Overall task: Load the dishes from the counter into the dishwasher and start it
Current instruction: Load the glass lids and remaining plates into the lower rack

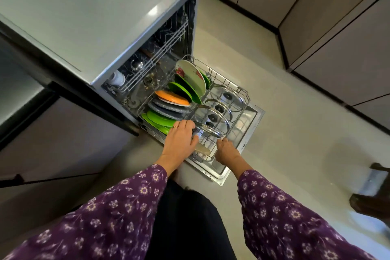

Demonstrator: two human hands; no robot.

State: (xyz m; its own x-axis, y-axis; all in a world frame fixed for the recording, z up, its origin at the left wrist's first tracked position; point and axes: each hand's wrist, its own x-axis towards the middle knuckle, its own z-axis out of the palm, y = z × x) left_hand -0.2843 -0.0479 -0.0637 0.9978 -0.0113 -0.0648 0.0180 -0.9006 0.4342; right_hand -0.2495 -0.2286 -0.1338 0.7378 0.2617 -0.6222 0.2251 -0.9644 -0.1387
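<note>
The left grip (181, 139) lies over the near edge of the nearest glass lid (212, 131), fingers bent across its rim and thumb spread beneath. The right grip (225, 150) is curled at the lid's other side, though the lid rim and a rack wire run together there, so which of them it clasps is not sure. Both look to be seating this lid. Above them the grey desk (84, 6) fills the upper left, with the dishwasher (193, 27) standing open beneath it, its door (252, 115) dropped flat over the floor. The lower rack (223, 79) is drawn fully out onto the door and is nearly full. Along its left side stand a floral plate (190, 74), green plates (183, 88), an orange plate (171, 97), grey plates (164, 110) and more green ones nearest the person. Along its right side stands a row of glass lids (228, 97), the held one being the last. The upper rack (168, 42) sits pushed in and carries a few items too dim to name. By this showing the loading is well advanced, perhaps at its last piece. Only part of the desk is in view, so I cannot tell whether more dishes wait there. Left to do are sliding the rack in, shutting the door and starting the wash.
</note>
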